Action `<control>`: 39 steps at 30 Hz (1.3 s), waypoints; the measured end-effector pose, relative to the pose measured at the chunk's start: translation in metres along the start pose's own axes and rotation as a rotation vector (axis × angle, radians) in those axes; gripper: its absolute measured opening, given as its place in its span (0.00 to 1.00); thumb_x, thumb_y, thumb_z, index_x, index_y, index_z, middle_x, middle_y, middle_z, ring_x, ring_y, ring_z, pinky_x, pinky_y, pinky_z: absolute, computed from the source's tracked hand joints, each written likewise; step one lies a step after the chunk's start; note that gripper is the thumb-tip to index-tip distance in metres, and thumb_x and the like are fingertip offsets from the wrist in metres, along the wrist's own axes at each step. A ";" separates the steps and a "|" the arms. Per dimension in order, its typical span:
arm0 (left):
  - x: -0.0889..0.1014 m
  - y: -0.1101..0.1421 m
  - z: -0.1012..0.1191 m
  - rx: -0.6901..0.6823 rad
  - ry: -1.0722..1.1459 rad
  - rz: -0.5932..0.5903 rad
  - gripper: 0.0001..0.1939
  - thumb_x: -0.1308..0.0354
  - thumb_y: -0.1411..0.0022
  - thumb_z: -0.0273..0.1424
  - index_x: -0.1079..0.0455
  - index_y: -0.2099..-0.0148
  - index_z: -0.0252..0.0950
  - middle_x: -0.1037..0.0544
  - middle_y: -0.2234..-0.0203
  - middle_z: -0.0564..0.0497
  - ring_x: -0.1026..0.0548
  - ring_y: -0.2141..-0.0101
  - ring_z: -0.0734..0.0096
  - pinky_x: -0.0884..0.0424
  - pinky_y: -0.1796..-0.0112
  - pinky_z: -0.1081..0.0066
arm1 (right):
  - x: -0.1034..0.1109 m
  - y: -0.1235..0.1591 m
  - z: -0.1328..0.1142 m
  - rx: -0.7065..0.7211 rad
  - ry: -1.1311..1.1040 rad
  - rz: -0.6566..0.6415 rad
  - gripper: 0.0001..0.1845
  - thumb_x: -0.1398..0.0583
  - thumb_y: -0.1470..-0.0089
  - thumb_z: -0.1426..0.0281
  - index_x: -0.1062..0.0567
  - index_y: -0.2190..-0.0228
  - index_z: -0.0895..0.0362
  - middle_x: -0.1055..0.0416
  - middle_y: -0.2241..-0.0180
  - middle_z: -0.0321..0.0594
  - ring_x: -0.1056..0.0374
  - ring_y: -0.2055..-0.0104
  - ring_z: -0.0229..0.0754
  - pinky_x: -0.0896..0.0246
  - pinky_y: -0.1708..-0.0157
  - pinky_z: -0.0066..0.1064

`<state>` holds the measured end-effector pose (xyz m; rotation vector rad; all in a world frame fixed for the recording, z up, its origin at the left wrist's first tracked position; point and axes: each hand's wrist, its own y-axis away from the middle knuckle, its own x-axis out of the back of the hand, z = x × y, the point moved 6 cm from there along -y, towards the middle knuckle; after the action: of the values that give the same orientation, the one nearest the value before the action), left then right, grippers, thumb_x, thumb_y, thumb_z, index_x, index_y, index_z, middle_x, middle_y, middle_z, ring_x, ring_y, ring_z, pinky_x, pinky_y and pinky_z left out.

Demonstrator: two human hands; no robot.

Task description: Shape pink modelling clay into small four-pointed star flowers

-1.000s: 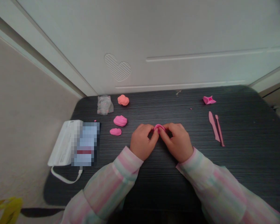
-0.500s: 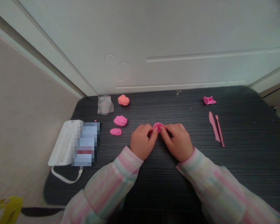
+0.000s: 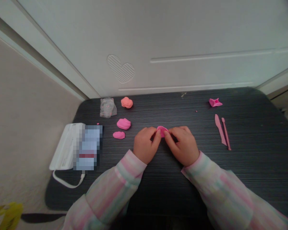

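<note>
Between my two hands is a small, thin piece of pink modelling clay [image 3: 162, 131], curved at its far rim. My left hand [image 3: 146, 143] pinches its left side between thumb and fingers. On the other side my right hand [image 3: 181, 143] grips the right edge the same way. The thumbs cover part of the near face. To the left lie a larger pink clay lump [image 3: 124, 124] and a smaller pink clay lump [image 3: 119, 135]. Behind them sits an orange clay lump [image 3: 127, 102].
At the right are a pink plastic knife [image 3: 220, 129], a thin pink modelling stick [image 3: 226, 133] and a folded pink clay shape [image 3: 215, 102]. A crumpled clear bag [image 3: 108, 107] lies back left. A white case [image 3: 66, 147], cabled to a blurred-out phone [image 3: 88, 147], is at the left edge.
The thumbs have shifted slightly on the pink clay, and more of its near face shows. Both hands keep hold at almost the same place.
</note>
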<state>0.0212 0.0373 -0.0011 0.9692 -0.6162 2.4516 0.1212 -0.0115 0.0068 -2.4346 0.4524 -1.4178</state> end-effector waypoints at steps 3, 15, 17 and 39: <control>0.001 0.000 0.001 -0.011 -0.043 0.019 0.14 0.56 0.40 0.33 0.36 0.76 0.35 0.32 0.81 0.53 0.35 0.76 0.75 0.40 0.72 0.73 | 0.001 0.000 0.000 -0.017 -0.013 -0.006 0.14 0.49 0.47 0.67 0.31 0.80 0.57 0.32 0.80 0.35 0.38 0.77 0.36 0.49 0.68 0.32; -0.001 0.000 -0.001 0.032 0.033 -0.005 0.09 0.52 0.42 0.34 0.34 0.68 0.35 0.28 0.74 0.52 0.32 0.71 0.72 0.37 0.67 0.71 | 0.001 -0.002 0.008 -0.162 -0.143 -0.008 0.08 0.45 0.50 0.67 0.28 0.74 0.56 0.28 0.75 0.35 0.35 0.73 0.37 0.45 0.68 0.30; -0.002 -0.001 -0.002 0.034 0.034 0.005 0.08 0.51 0.43 0.33 0.33 0.67 0.35 0.27 0.73 0.52 0.32 0.69 0.72 0.37 0.65 0.70 | -0.002 -0.001 0.009 -0.173 -0.112 -0.041 0.09 0.46 0.50 0.66 0.29 0.76 0.56 0.30 0.77 0.35 0.37 0.73 0.37 0.47 0.68 0.31; -0.008 -0.003 -0.008 0.055 -0.157 -0.056 0.08 0.48 0.45 0.34 0.31 0.72 0.38 0.27 0.72 0.53 0.36 0.64 0.67 0.42 0.63 0.66 | -0.012 0.000 0.014 -0.191 0.073 -0.124 0.09 0.45 0.50 0.66 0.30 0.78 0.55 0.31 0.76 0.34 0.37 0.69 0.40 0.55 0.63 0.34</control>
<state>0.0237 0.0424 -0.0113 1.1930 -0.5667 2.3707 0.1281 -0.0050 -0.0096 -2.6088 0.4808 -1.5847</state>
